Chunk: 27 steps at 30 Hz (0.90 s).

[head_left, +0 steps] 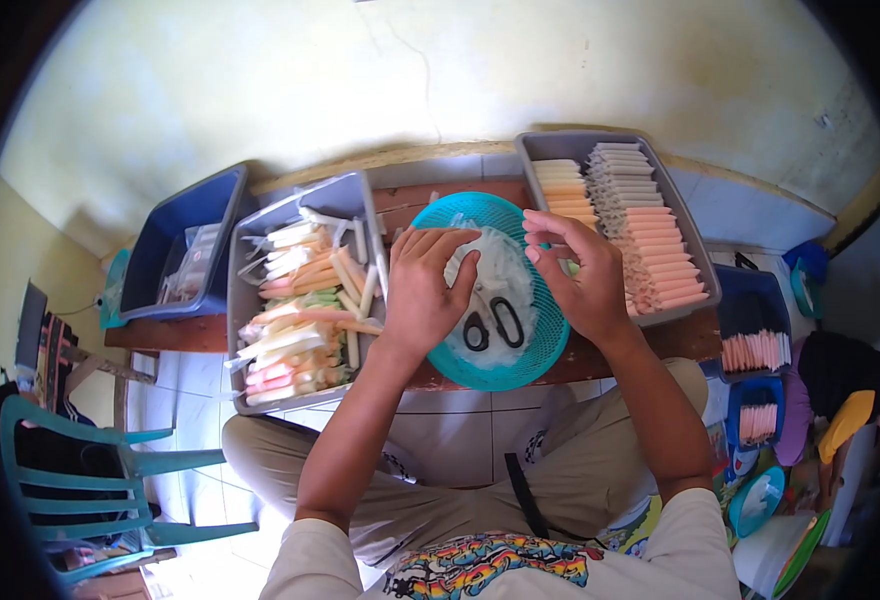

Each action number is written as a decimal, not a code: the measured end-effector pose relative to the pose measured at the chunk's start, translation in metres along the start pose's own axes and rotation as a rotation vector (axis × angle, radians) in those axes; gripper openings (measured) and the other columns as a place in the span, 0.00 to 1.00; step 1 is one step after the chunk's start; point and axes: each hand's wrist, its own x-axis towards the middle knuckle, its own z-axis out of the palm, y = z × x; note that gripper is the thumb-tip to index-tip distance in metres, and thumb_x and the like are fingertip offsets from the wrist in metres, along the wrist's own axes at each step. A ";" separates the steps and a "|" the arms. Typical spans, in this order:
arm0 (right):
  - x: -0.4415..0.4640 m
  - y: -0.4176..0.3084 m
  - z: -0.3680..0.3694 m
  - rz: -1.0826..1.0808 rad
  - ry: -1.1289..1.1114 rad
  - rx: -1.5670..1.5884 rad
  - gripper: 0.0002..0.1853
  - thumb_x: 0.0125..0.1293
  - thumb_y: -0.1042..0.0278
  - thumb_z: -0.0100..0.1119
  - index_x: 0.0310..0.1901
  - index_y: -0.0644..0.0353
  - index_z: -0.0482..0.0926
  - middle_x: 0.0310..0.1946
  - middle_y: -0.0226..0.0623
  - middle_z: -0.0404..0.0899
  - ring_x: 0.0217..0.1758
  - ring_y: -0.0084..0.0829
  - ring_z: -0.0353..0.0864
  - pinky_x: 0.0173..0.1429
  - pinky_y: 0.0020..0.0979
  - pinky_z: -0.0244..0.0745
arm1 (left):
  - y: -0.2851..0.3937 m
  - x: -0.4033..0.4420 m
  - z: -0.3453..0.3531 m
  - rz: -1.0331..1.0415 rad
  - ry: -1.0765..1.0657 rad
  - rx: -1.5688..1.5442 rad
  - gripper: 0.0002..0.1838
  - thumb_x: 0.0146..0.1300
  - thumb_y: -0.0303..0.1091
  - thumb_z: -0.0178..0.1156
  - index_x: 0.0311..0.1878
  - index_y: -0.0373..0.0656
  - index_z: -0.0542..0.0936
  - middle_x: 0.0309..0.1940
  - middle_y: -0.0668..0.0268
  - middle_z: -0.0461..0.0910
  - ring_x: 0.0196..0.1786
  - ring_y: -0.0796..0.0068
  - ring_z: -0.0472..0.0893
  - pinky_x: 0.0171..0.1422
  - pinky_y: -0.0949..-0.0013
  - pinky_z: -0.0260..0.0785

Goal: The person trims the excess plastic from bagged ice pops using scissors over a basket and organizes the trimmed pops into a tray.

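Note:
My left hand (pixel 430 280) hovers over the left side of a teal plastic basket (pixel 439 366), its fingers bent and the thumb standing apart. Above the basket's right rim is my right hand (pixel 582 268), with curled fingers and a gap between thumb and forefinger. I see nothing held in either hand. Inside the basket, black-handled scissors (pixel 505 318) lie on a heap of clear plastic scraps (pixel 500 265). Left of the basket, a grey bin (pixel 370 215) holds loose pale, orange and pink sticks (pixel 305 275), some in clear plastic.
At the right, another grey bin (pixel 695 250) contains neat rows of wrapped sticks (pixel 660 250). A blue bin (pixel 145 265) stands far left. Below it is a teal chair (pixel 80 480). Several blue containers (pixel 760 295) and another person (pixel 845 390) are on the right.

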 end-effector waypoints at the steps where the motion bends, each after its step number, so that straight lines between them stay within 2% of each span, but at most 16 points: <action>1: 0.001 -0.004 0.007 -0.023 -0.007 0.009 0.20 0.74 0.75 0.72 0.65 0.63 0.86 0.58 0.47 0.92 0.56 0.36 0.95 0.56 0.36 0.92 | -0.003 -0.004 -0.008 -0.027 0.007 -0.001 0.11 0.71 0.27 0.72 0.55 0.41 0.89 0.48 0.55 0.91 0.54 0.47 0.87 0.67 0.48 0.75; 3: 0.004 -0.011 0.022 -0.053 -0.022 0.025 0.20 0.73 0.75 0.72 0.65 0.64 0.85 0.59 0.48 0.92 0.56 0.37 0.95 0.56 0.36 0.92 | -0.012 -0.011 -0.021 -0.022 0.051 0.026 0.12 0.70 0.25 0.73 0.55 0.41 0.89 0.49 0.54 0.91 0.52 0.48 0.87 0.60 0.51 0.78; 6: 0.009 -0.023 0.044 -0.095 -0.056 0.071 0.20 0.73 0.76 0.73 0.65 0.63 0.85 0.59 0.48 0.92 0.57 0.37 0.95 0.57 0.36 0.92 | -0.020 -0.020 -0.045 -0.073 0.066 0.029 0.12 0.70 0.25 0.73 0.56 0.41 0.89 0.49 0.54 0.91 0.52 0.49 0.88 0.61 0.51 0.78; 8: 0.012 -0.032 0.058 -0.087 -0.115 0.099 0.22 0.75 0.79 0.71 0.69 0.64 0.84 0.61 0.47 0.91 0.61 0.36 0.94 0.65 0.37 0.91 | -0.026 -0.025 -0.060 -0.083 0.088 0.032 0.13 0.69 0.25 0.73 0.55 0.42 0.89 0.49 0.55 0.91 0.52 0.48 0.87 0.63 0.49 0.76; 9: 0.014 -0.035 0.067 -0.091 -0.124 0.106 0.22 0.75 0.79 0.71 0.69 0.64 0.84 0.61 0.47 0.91 0.61 0.36 0.94 0.65 0.37 0.91 | -0.030 -0.027 -0.067 -0.084 0.103 0.027 0.13 0.69 0.26 0.73 0.55 0.42 0.89 0.50 0.55 0.91 0.53 0.46 0.86 0.65 0.47 0.75; 11: 0.019 -0.040 0.087 -0.148 -0.099 0.137 0.20 0.73 0.77 0.74 0.65 0.63 0.85 0.58 0.47 0.92 0.56 0.36 0.95 0.56 0.36 0.93 | -0.034 -0.031 -0.085 -0.117 0.098 0.068 0.13 0.69 0.25 0.73 0.56 0.41 0.89 0.50 0.55 0.91 0.53 0.48 0.87 0.62 0.50 0.77; 13: 0.024 -0.043 0.104 -0.168 -0.115 0.144 0.21 0.73 0.77 0.74 0.65 0.63 0.85 0.58 0.47 0.92 0.56 0.36 0.95 0.56 0.36 0.93 | -0.042 -0.037 -0.100 -0.139 0.115 0.115 0.12 0.70 0.23 0.72 0.56 0.40 0.90 0.50 0.54 0.91 0.53 0.49 0.89 0.60 0.54 0.80; 20: 0.038 -0.056 0.162 -0.171 -0.169 0.164 0.21 0.73 0.76 0.75 0.65 0.64 0.84 0.56 0.48 0.91 0.53 0.39 0.95 0.53 0.37 0.94 | -0.073 -0.052 -0.134 -0.188 0.147 0.181 0.10 0.71 0.24 0.71 0.54 0.38 0.90 0.48 0.54 0.92 0.53 0.50 0.91 0.61 0.54 0.81; 25: 0.048 -0.049 0.203 -0.151 -0.200 0.144 0.22 0.72 0.73 0.76 0.65 0.64 0.84 0.52 0.48 0.91 0.50 0.38 0.95 0.51 0.36 0.93 | -0.111 -0.058 -0.149 -0.238 0.159 0.243 0.09 0.71 0.25 0.73 0.53 0.38 0.91 0.47 0.55 0.93 0.51 0.55 0.93 0.59 0.58 0.83; 27: 0.055 -0.046 0.218 -0.134 -0.235 0.125 0.22 0.73 0.74 0.75 0.66 0.64 0.84 0.56 0.48 0.91 0.52 0.37 0.95 0.53 0.36 0.94 | -0.130 -0.060 -0.153 -0.287 0.160 0.246 0.09 0.71 0.25 0.73 0.53 0.38 0.91 0.47 0.55 0.93 0.51 0.55 0.93 0.59 0.58 0.83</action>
